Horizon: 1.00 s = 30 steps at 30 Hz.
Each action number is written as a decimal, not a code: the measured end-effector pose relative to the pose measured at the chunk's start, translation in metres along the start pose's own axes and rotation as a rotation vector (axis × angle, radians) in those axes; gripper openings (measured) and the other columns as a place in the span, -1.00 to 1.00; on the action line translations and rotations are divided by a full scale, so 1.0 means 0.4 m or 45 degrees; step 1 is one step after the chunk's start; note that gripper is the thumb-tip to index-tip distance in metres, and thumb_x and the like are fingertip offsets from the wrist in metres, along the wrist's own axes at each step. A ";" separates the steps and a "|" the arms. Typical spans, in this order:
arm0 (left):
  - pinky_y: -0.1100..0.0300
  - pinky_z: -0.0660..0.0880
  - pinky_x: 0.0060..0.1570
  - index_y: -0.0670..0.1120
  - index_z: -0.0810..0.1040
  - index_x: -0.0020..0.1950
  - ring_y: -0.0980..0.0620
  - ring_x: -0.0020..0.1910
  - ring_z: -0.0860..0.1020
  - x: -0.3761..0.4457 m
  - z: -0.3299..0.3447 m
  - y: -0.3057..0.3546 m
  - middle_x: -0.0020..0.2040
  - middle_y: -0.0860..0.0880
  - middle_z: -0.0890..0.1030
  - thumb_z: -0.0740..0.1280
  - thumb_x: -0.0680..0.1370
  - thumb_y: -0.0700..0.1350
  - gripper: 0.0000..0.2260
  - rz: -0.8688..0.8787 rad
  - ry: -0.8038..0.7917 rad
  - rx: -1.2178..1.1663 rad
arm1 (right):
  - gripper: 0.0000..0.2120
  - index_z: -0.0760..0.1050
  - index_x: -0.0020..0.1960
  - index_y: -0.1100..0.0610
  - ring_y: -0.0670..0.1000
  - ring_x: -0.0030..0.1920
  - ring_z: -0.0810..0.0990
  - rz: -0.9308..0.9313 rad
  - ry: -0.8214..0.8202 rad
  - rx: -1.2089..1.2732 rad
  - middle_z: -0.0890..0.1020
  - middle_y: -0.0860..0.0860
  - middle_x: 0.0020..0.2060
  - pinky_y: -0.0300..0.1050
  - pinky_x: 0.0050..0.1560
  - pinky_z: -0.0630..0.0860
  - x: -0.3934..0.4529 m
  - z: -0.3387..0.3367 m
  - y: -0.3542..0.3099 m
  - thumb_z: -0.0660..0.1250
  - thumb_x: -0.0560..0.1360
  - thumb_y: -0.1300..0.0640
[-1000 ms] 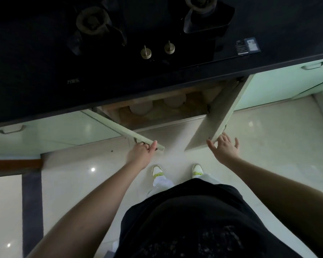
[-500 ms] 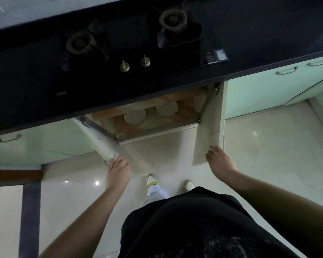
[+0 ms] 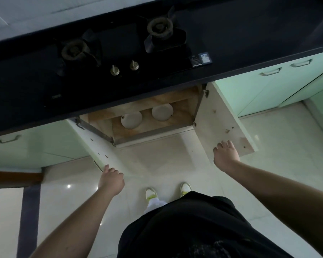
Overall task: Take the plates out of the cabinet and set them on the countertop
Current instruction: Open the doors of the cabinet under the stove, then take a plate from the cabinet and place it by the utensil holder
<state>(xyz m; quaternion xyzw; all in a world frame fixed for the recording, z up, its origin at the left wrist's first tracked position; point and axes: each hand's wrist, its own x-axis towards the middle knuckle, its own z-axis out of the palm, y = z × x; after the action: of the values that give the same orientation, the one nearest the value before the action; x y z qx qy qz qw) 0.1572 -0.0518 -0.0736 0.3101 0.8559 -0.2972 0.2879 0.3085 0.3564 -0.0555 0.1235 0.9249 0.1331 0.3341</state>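
Our left hand (image 3: 111, 180) rests its fingertips against the free edge of the left cabinet door (image 3: 99, 148), fingers loosely bent and closed around nothing. Our right hand (image 3: 226, 155) lies with relaxed, slightly spread fingers on the inner face of the right cabinet door (image 3: 220, 120), also holding nothing. Both doors stand swung wide, one to each side of us.

Between the doors the cabinet (image 3: 153, 127) gapes open beneath the dark countertop (image 3: 250, 43). Inside, on a wooden floor, sit two round white plates: the left plate (image 3: 131, 119) nearer the front, and the right plate (image 3: 162, 112) a little further back, apart from each other. Whether either is a single plate or a small stack, we cannot tell from above. Nothing else shows in the cabinet, though its upper part is hidden by the counter's edge.

We judge the plates to be stiff, smooth ceramic: moderately heavy, slippery at the glaze and breakable if knocked on the cabinet frame or dropped on the tiled floor (image 3: 157, 161). The safest hold is likely at the rim, thumb on top and fingers slid underneath, one plate per hand or both hands on one.

Above, the countertop carries a black gas hob (image 3: 119, 58) with two burners and two knobs; bare surface lies to its right, a likely landing place.
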 end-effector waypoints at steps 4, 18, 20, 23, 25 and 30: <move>-0.01 -0.03 0.51 -0.05 0.47 0.36 -0.03 0.36 0.40 -0.035 0.025 -0.030 0.29 -0.04 0.56 0.04 0.63 -0.04 -0.63 -0.015 -0.044 -0.069 | -0.62 0.41 0.31 0.12 0.12 0.28 0.35 -0.086 0.128 0.157 0.47 0.09 0.24 0.02 0.32 0.20 -0.012 -0.064 -0.072 0.12 0.55 0.03; -0.01 -0.05 0.50 0.00 0.38 0.45 -0.03 0.53 0.16 -0.225 0.254 -0.248 0.48 -0.07 0.38 0.06 0.64 0.07 -0.59 -0.315 -0.027 -0.370 | -0.44 0.13 0.54 0.12 0.11 0.51 0.09 -0.338 0.363 0.326 0.22 0.09 0.51 0.05 0.50 0.00 -0.086 -0.262 -0.435 0.05 0.60 -0.10; -0.02 -0.02 0.50 0.01 0.39 0.44 -0.05 0.51 0.20 -0.240 0.277 -0.274 0.46 -0.08 0.40 0.08 0.63 0.08 -0.59 -0.338 0.003 -0.378 | -0.43 0.11 0.54 0.10 0.11 0.52 0.08 -0.344 0.364 0.307 0.20 0.09 0.51 0.06 0.50 0.00 -0.096 -0.272 -0.470 0.03 0.61 -0.11; -0.02 0.03 0.49 0.00 0.41 0.41 -0.08 0.48 0.24 -0.250 0.291 -0.302 0.42 -0.08 0.43 0.08 0.63 0.09 -0.60 -0.380 0.021 -0.396 | -0.44 0.12 0.54 0.10 0.11 0.51 0.11 -0.352 0.378 0.290 0.22 0.09 0.51 0.07 0.50 0.02 -0.110 -0.287 -0.509 0.04 0.60 -0.11; -0.02 0.07 0.47 -0.02 0.44 0.38 -0.11 0.46 0.26 -0.251 0.294 -0.311 0.40 -0.08 0.44 0.08 0.63 0.08 -0.61 -0.429 0.010 -0.408 | -0.44 0.13 0.53 0.10 0.11 0.51 0.12 -0.345 0.390 0.297 0.23 0.08 0.50 0.07 0.50 0.04 -0.117 -0.295 -0.527 0.04 0.61 -0.11; 0.00 0.17 0.34 -0.04 0.46 0.34 -0.12 0.39 0.30 -0.240 0.280 -0.320 0.37 -0.10 0.44 0.08 0.61 0.03 -0.64 -0.494 -0.026 -0.409 | -0.44 0.12 0.53 0.09 0.10 0.51 0.12 -0.286 0.391 0.340 0.23 0.07 0.51 0.05 0.49 0.05 -0.127 -0.319 -0.546 0.04 0.61 -0.13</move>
<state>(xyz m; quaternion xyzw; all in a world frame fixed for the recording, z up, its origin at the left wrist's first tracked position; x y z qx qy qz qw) 0.1634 -0.2442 -0.0400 0.0873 0.9327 -0.2101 0.2799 0.2328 0.1153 -0.0030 0.0413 0.9822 -0.0113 0.1828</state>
